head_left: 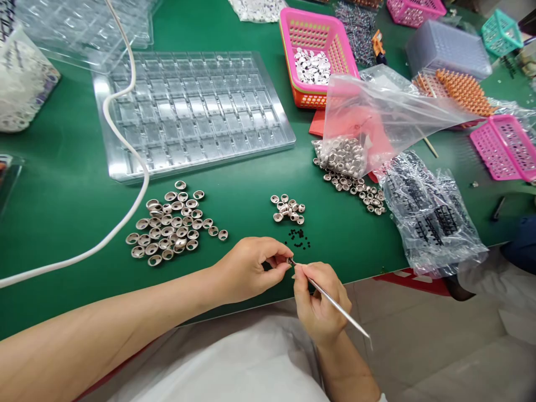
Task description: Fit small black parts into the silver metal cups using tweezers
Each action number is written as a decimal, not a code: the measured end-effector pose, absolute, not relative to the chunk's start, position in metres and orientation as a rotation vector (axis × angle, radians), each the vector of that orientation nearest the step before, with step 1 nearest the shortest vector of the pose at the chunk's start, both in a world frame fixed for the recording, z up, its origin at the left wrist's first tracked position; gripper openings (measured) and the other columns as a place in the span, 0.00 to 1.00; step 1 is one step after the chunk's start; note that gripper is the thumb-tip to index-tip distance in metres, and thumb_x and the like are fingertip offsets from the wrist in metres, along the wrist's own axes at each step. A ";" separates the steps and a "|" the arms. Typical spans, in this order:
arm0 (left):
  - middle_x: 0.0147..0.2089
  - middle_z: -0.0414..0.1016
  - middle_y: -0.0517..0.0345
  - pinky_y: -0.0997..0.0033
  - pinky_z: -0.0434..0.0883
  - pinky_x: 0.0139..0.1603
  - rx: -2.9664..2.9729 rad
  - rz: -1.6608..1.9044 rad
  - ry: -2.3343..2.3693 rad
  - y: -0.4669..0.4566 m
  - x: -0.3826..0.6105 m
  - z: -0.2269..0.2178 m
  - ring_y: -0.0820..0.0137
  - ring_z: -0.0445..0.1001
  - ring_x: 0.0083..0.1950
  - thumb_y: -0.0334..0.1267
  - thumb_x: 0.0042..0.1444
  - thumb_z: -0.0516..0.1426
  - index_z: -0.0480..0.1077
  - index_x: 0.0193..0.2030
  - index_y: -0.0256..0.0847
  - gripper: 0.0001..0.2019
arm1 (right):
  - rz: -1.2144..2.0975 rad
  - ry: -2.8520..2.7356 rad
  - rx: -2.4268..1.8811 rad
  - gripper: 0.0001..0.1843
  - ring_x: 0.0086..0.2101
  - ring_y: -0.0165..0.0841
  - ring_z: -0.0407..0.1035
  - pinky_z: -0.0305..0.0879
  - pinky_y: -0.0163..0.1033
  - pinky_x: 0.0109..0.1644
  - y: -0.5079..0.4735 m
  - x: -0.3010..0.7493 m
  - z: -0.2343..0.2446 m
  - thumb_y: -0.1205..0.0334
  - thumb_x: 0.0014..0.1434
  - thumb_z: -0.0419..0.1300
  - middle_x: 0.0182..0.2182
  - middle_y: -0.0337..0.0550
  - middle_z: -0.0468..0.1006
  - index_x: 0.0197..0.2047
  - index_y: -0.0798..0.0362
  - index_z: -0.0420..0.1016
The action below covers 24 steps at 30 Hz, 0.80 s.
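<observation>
Between thumb and forefinger, my left hand (255, 269) pinches a small metal ring-shaped cap (290, 260), mostly hidden by the fingertips. My right hand (321, 298) grips a thin metal pick (341, 311) like a pen. One end of the pick meets the cap; its hooked other end points down to the right. Just beyond my fingers lie tiny black pieces (298, 244), scattered on the green table. Behind them sits a small heap of silver caps (288, 209). A larger group of silver caps (170, 226) with holes spreads out left of my hands.
A clear compartment tray (196, 111) stands at the back, with a white cable (121, 131) across its left side. Pink baskets (316, 22), a plastic bag (347, 156) of caps and bags of black parts (435, 218) occupy the right. The table edge runs under my wrists.
</observation>
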<state>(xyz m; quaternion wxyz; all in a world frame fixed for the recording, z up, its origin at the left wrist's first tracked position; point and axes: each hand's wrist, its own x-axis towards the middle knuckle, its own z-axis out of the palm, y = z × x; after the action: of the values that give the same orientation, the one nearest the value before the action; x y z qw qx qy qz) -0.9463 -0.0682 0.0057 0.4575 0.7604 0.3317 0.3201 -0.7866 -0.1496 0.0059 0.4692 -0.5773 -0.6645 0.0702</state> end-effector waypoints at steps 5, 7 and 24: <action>0.32 0.83 0.58 0.83 0.76 0.31 1.802 0.695 0.849 -0.067 -0.947 0.009 0.76 0.80 0.28 0.29 0.56 0.61 0.78 0.38 0.36 0.05 | 0.296 -1.526 -1.403 0.15 0.30 0.30 0.75 0.76 0.36 0.31 -0.152 -0.783 -0.001 0.76 0.61 0.62 0.32 0.40 0.80 0.47 0.49 0.72; 0.33 0.83 0.58 0.83 0.76 0.31 1.777 0.642 0.869 -0.067 -0.947 0.011 0.76 0.80 0.29 0.30 0.57 0.61 0.78 0.39 0.37 0.05 | 0.339 -1.449 -1.387 0.15 0.31 0.31 0.76 0.76 0.37 0.32 -0.154 -0.782 -0.004 0.76 0.61 0.61 0.32 0.40 0.80 0.47 0.49 0.73; 0.33 0.83 0.58 0.84 0.76 0.31 1.789 0.671 0.845 -0.066 -0.948 0.013 0.76 0.80 0.29 0.29 0.57 0.61 0.78 0.39 0.36 0.05 | 0.430 -1.363 -1.420 0.14 0.30 0.31 0.74 0.75 0.38 0.32 -0.157 -0.781 -0.011 0.75 0.60 0.62 0.31 0.39 0.80 0.45 0.49 0.73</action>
<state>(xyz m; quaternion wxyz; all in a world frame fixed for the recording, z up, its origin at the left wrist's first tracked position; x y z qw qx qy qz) -0.9478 -0.0657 0.0134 0.5021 0.7406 0.3496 0.2779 -0.7814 -0.1568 -0.0110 0.5341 -0.5958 -0.5720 0.1805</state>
